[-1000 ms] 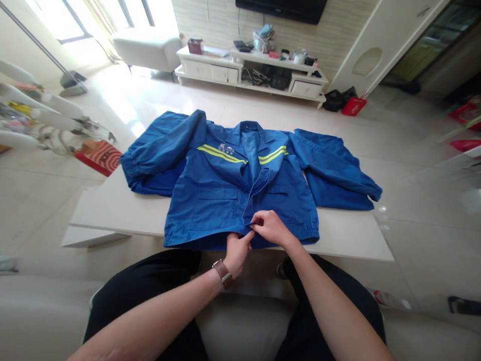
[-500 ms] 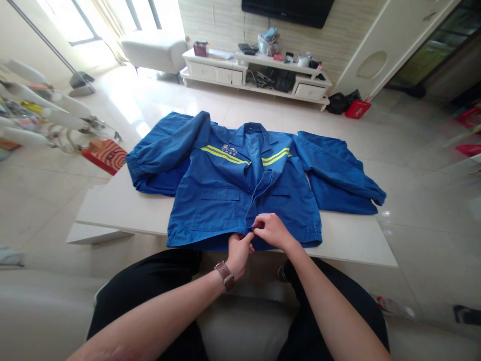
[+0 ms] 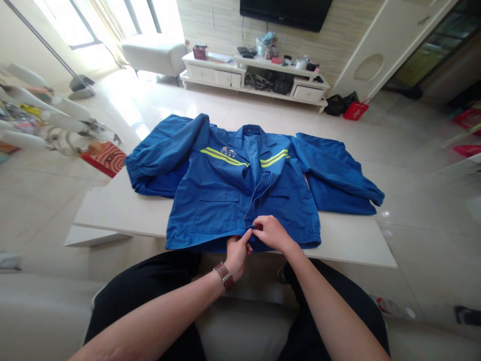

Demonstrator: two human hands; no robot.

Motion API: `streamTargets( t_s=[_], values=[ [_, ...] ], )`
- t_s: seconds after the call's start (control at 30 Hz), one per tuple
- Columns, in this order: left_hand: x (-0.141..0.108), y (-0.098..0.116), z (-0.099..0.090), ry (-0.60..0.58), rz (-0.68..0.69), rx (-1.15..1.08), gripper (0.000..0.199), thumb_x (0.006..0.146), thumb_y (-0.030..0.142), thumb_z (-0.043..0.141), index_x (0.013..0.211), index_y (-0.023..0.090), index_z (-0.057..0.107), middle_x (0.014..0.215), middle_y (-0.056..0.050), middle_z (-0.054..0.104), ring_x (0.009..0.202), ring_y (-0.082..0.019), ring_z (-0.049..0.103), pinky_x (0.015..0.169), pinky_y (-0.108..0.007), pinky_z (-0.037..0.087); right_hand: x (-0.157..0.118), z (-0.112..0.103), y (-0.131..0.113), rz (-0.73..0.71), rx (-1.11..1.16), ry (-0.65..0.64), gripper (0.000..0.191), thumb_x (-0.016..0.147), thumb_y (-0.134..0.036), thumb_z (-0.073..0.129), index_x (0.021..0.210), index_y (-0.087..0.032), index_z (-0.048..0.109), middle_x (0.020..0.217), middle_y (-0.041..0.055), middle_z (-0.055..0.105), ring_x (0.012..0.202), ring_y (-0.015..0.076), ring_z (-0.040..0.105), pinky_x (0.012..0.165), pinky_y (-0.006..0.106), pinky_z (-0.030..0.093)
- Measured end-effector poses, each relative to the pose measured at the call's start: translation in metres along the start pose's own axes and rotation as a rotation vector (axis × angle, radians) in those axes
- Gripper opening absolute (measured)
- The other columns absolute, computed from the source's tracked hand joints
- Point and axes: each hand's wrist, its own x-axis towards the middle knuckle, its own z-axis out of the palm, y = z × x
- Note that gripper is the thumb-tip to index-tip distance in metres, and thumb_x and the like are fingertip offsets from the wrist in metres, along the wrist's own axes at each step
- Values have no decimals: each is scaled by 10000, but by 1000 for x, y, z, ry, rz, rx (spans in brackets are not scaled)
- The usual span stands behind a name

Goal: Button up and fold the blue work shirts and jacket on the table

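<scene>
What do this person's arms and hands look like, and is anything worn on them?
Both are human hands without gloves. The left hand has a brown wrist band with metallic-looking fittings; the right hand has nothing visible at its wrist. No sleeves show on the left forearm or right forearm.

Across the room I see a long white cabinet (image 3: 205, 74), with a dark television (image 3: 285, 12) on the wall (image 3: 221, 25) above it. A dark red box (image 3: 200, 51) sits on the cabinet's left end; nearer its middle stands a clear bag (image 3: 266, 47) topped with something pale blue. Black boxes (image 3: 282, 84) lie in its open shelf. Left of the cabinet is a pale padded seat (image 3: 154, 55). Just off its right end, a black bag (image 3: 340, 103) slumps beside a bright red bag (image 3: 355, 110) on the glossy floor (image 3: 221, 108).
</scene>
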Motion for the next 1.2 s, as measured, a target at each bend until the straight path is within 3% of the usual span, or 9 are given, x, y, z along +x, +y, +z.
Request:
streamTargets(
  t_s=[0.4,0.67,1.2],
  values=[
    [5,-2,2,5,12,-60,530,606,609,874,702,186,568,464,66,464,437,-77,394,476,-238,278,-2,-4,-3,-26,90,-26,97,819,-137,653,772,-167,733,757,15,703,695,138,593,652,247,380],
    [9,-5,-1,0,54,-9,548,625,607,847,590,209,472,470,56,439,451,-71,366,486,-250,258,-1,0,-2,-45,77,-2,132,859,-147,631,759,-173,713,770,15,694,720,139,590,690,251,394],
    [10,-5,-1,1,23,-50,389,713,364,808,639,212,458,496,76,391,460,-64,307,480,-244,227,-2,1,-3,-42,9,-34,126,873,-159,614,787,-185,701,810,21,704,760,147,602,702,246,380]
  ],
)
